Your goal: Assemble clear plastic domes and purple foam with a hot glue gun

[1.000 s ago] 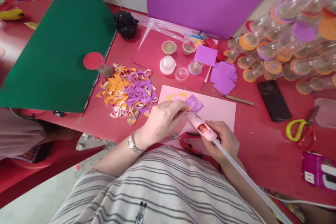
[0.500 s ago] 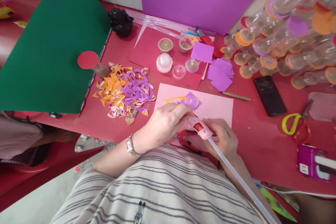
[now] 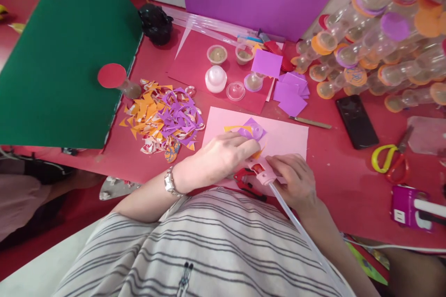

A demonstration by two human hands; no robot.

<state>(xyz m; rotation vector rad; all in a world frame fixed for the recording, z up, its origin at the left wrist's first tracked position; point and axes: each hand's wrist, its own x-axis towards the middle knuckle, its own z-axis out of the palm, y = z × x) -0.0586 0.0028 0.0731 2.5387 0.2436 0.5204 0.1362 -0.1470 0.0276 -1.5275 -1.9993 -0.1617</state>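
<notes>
My right hand grips a pink glue gun with a clear glue stick trailing back over my arm. Its nozzle points at an orange paper piece pinched in the fingers of my left hand. Both hands hover over a pink paper sheet. On that sheet lies a purple square with a clear dome cap and an orange strip. Red-handled scissors lie under my hands at the sheet's near edge.
A heap of purple and orange paper scraps lies left of the sheet. Small cups and domes, purple squares, a black phone, yellow-red scissors, a green board and stacked capped bottles surround it.
The glue gun has drawn back toward me and its nozzle now meets the orange piece in my left fingers. The view has shifted slightly.
</notes>
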